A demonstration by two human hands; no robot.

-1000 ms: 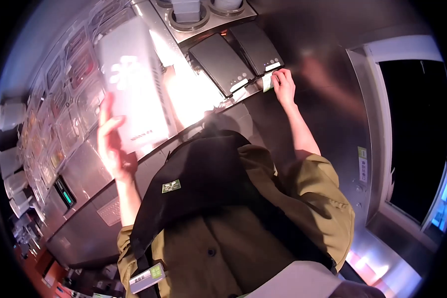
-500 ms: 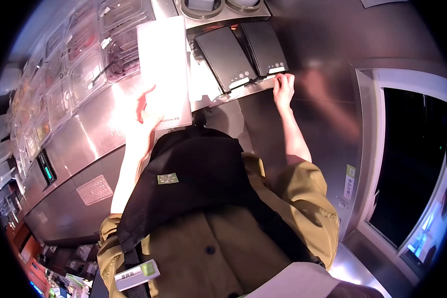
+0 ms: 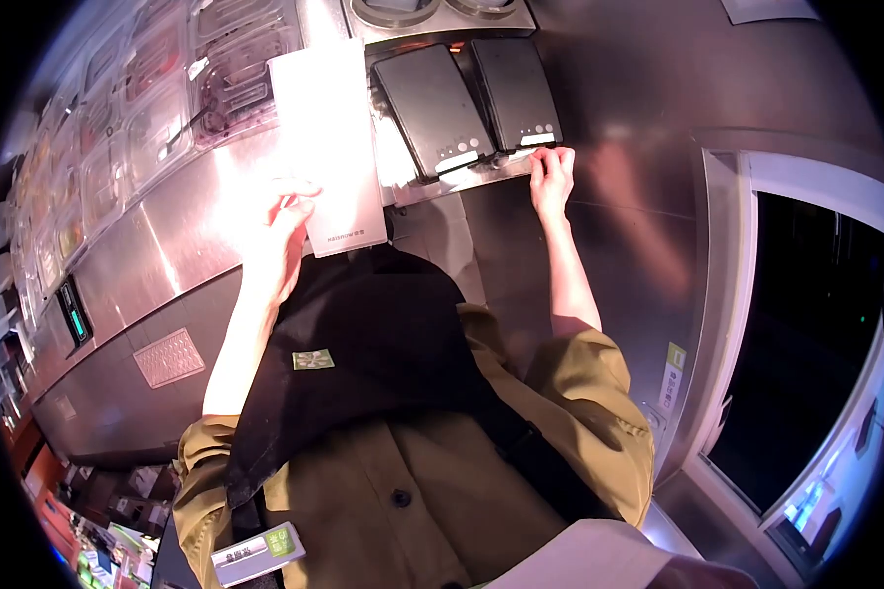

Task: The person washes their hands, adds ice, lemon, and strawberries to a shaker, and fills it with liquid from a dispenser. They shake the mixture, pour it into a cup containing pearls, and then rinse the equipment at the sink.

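Note:
My left hand [image 3: 283, 228] is at the left edge of a long white slab-like device [image 3: 339, 167] with printed lettering at its near end. Its fingers are bent and drawn together; bright glare hides what is between them, if anything. My right hand [image 3: 552, 185] is at the metal ledge, just below the front edge of the right black flat device [image 3: 516, 93]. Those fingers are curled together, and their tips touch or nearly touch the ledge; I cannot make out anything in them. Beside it lies a second black flat device [image 3: 430, 108] with small round buttons and a pale label.
Clear lidded food containers [image 3: 157, 123] fill the counter at left. A small digital display [image 3: 74, 312] is on the counter front. Round metal rims [image 3: 395, 12] stand behind the black devices. A steel wall [image 3: 638, 108] and a white-framed window [image 3: 742, 324] are at right.
My left fingers have drawn together and moved off the slab's face toward its left edge. My right hand stays by the ledge, fingers still curled. The whole view has shifted slightly.

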